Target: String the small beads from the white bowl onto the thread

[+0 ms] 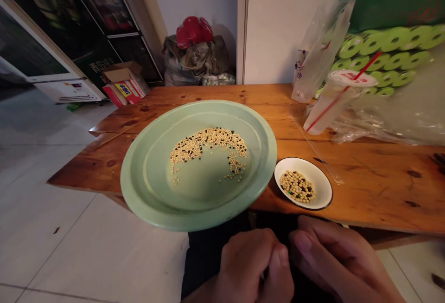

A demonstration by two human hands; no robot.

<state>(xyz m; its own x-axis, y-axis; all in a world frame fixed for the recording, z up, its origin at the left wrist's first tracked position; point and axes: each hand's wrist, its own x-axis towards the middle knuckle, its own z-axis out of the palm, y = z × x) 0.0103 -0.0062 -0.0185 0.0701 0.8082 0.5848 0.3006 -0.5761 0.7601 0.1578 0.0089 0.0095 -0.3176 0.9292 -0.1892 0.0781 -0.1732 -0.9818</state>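
Below the table's front edge, my left hand is closed, thumb pressed against curled fingers; what it holds, if anything, is hidden. Just right of it, my right hand has its thumb against bent fingers, and nothing can be made out in its pinch. A wide green basin stands on the table, partly over the front edge, with cream and dark beads spread in an arc. Beside it on the right, a white dark-rimmed bowl holds a smaller heap of similar beads.
A lidded plastic cup with a red straw stands on the wooden table at the right, near a clear bag and green-wrapped rolls. A thin clear strip lies behind the bowl. An open carton is beyond the table.
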